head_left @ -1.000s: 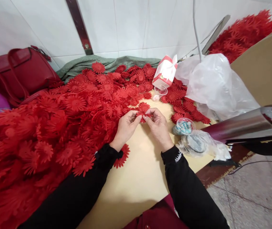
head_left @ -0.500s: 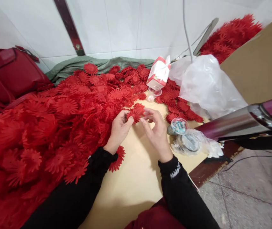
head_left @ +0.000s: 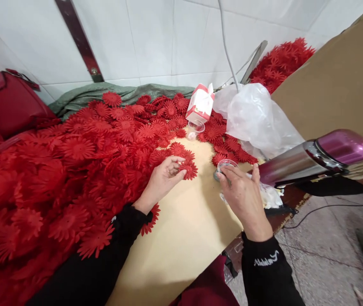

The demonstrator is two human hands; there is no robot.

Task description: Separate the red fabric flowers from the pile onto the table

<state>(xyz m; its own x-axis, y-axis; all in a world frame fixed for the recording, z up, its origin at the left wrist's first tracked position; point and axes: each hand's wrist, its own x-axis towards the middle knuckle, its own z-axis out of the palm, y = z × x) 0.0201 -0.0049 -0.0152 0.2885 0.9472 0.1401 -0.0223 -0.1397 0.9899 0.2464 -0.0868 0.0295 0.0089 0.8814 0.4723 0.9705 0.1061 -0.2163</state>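
Note:
My left hand [head_left: 165,178] pinches a red artificial flower [head_left: 189,170] by its edge, between thumb and fingers, a little above the table board. Over a small clear plastic cup [head_left: 228,163] is my right hand [head_left: 242,191], its index finger and thumb bent down at the rim. The fingertips are partly hidden, so what they pinch does not show. The little finger sticks up apart from the others. Left of my left hand lies a big heap of red flower pieces [head_left: 98,148].
A white and red box [head_left: 200,103] stands behind another clear cup [head_left: 196,126]. To the right are a clear plastic bag [head_left: 253,114], a purple and steel flask [head_left: 296,163] and brown cardboard [head_left: 334,85]. A red handbag [head_left: 12,102] sits far left.
My right hand has left the flower and moved right and down to the small plastic cup. My left hand keeps the flower. The view has shifted slightly to the right.

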